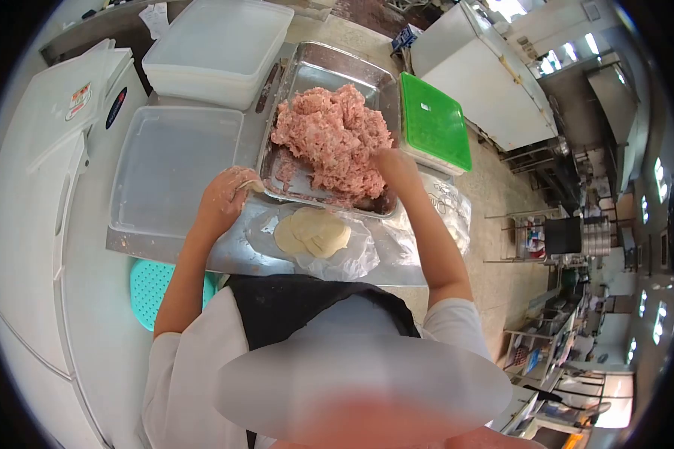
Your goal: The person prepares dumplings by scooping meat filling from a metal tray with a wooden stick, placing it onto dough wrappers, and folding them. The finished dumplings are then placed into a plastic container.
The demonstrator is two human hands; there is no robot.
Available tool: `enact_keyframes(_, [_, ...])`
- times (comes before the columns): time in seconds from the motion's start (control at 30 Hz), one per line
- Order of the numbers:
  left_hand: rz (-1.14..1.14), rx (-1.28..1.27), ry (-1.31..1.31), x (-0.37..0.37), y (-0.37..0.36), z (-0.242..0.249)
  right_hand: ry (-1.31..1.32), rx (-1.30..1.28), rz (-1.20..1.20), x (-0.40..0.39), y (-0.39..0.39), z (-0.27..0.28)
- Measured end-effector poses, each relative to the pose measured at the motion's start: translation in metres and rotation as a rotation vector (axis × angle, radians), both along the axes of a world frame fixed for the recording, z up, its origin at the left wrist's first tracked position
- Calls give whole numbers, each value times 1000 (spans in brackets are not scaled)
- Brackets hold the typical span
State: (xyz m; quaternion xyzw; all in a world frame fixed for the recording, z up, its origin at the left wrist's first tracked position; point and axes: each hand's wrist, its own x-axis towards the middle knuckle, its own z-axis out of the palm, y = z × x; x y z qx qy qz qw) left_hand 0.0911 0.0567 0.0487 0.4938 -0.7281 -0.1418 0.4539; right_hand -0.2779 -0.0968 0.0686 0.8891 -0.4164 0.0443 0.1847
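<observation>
My left hand (227,199) is closed around a pale dough wrapper (253,185) near the front left corner of a metal tray; bits of meat cling to its fingers. A big mound of pink minced meat (333,135) fills much of the metal tray (304,196). At the mound's right side, my right hand (395,166) is curled against the meat, and whatever its fingers grip is hidden. Round dough wrappers (314,233) lie in a loose stack on a clear plastic bag (359,258), in front of the tray and between my forearms.
Left of the tray sits a translucent lidded container (176,168), with more stacked containers (217,49) behind. A green-lidded box (436,123) borders the tray's right side. A printed plastic bag (451,206) lies by my right forearm. Below the table's left edge is a turquoise perforated stool (150,292).
</observation>
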Motion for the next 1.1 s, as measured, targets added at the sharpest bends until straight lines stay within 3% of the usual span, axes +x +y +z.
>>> enact_keyframes(0.1, [-67, 57, 21, -16, -2, 7, 10, -31, 8, -3, 19, 13])
enact_keyframes(0.17, [-75, 26, 34, -28, -3, 12, 184, 48, -165, 15, 29, 69])
enact_keyframes(0.27, [-67, 11, 42, -36, 0, 11, 234, 75, -247, 30, 42, 126])
enact_keyframes(0.37, [-55, 34, 38, -39, 6, 6, 47, 114, -185, 49, 39, 119])
enact_keyframes(0.47, [-37, 46, 27, -40, 12, -2, -84, 240, -142, 39, 26, 39])
enact_keyframes(0.6, [-32, 91, 49, -40, 13, -6, -162, 284, -146, 26, 29, 2])
enact_keyframes(0.77, [-21, 47, 56, -49, 22, 0, -67, 296, -77, 21, 38, 22])
enact_keyframes(0.9, [20, 37, 5, -42, 31, 8, 106, 282, -96, 26, 47, 96])
enact_keyframes(0.97, [30, 60, 50, -43, 38, 17, 196, 84, -114, 31, 44, 121])
enact_keyframes(1.1, [41, 63, 79, -50, 34, 12, 177, 75, -104, 52, 39, 75])
